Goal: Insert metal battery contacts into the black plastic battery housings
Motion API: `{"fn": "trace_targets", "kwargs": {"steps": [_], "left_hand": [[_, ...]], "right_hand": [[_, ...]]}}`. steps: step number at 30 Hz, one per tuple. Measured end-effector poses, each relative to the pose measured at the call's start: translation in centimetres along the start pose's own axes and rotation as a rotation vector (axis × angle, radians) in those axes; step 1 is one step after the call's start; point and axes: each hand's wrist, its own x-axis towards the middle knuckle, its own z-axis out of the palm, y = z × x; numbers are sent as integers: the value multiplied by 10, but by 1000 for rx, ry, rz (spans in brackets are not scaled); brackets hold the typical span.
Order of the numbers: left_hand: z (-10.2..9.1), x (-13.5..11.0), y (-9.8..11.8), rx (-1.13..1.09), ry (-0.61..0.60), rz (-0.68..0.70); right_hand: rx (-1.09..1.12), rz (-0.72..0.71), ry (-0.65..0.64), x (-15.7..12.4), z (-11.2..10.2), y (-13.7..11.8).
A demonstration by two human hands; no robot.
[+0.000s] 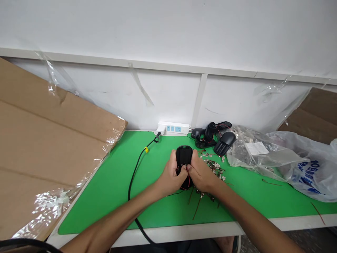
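A black plastic casing (184,157) is held in both hands just above the green mat (105,189) on the bench (184,230), with red wires (188,182) showing at its lower end. The left hand (171,174) has its fingers (178,165) curled closely around the casing, and the right hand (201,174) is pressed in from the other side, its fingers (191,168) pinched narrow at the casing's middle (exactly what the fingertips grip is hidden by the hands). As far as can be judged, wiring has been fitted to this casing, but the work on it does not look finished. More black casing parts (204,137) with red wires lie near the power strip (173,128), and a separate black shell (225,143) lies beside them. A pile of loose metal pieces (212,167) remains on the mat just beside the right hand, with brown wires (196,209) scattered below it, so much loose material is left. A clear plastic bag (263,161) on the right holds more small metal pieces and a white paper label (256,148). A white plastic bag with blue print (310,172) lies against it, its contents not visible. A black cable (130,186) runs across the mat from the power strip.
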Motion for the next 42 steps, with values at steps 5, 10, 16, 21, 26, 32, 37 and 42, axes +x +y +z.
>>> {"fn": "trace_targets", "kwargs": {"steps": [5,10,16,21,26,32,37,42], "left_hand": [[0,1,-2,16,15,-13],[-1,5,-2,39,19,-11],[-16,10,5,148,97,183],[-34,13,4,373,117,540],[-36,17,2,452,48,705],[-33,12,12,279,-38,615],[-31,11,17,161,-91,518],[-28,11,15,167,-73,559]], "right_hand": [[-8,15,-7,1,2,1],[19,34,-21,5,-1,1],[247,-38,317,4,-7,-10],[377,53,318,-6,-9,-28],[508,22,169,-7,2,-33],[664,52,262,-8,6,-22],[674,55,250,-8,4,-23],[727,77,226,-9,11,-24]]}}
